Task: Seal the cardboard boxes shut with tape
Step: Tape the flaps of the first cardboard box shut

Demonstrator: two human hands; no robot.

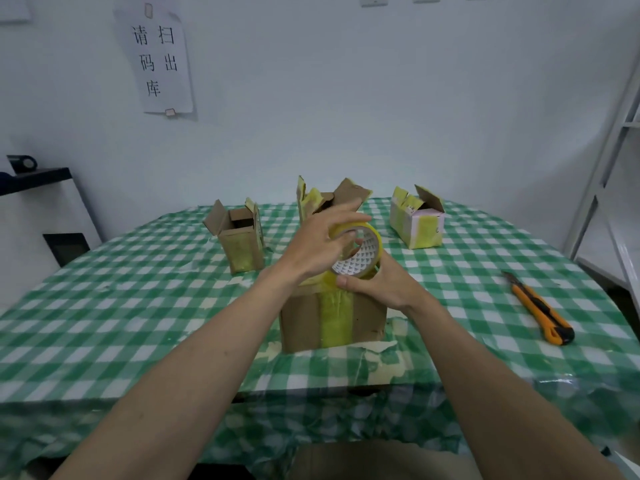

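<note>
A brown cardboard box (367,318) stands near the table's front edge, a yellow tape strip running down its front. Above it my left hand (317,245) grips a roll of yellowish tape (362,252), fingers over the rim and into the core. My right hand (377,284) rests on the box top just below the roll, its thumb pressing the tape end onto the box's front top edge. Three more boxes stand behind with flaps up: one at the left (239,237), one in the middle (329,199) partly hidden by my hand, and a whitish one (417,220) at the right.
An orange and black utility knife (540,310) lies on the green checked tablecloth (138,306) to the right. Metal shelving (616,168) stands at the right edge, a white unit (41,216) at the left. Tape scraps stick to the cloth around the near box.
</note>
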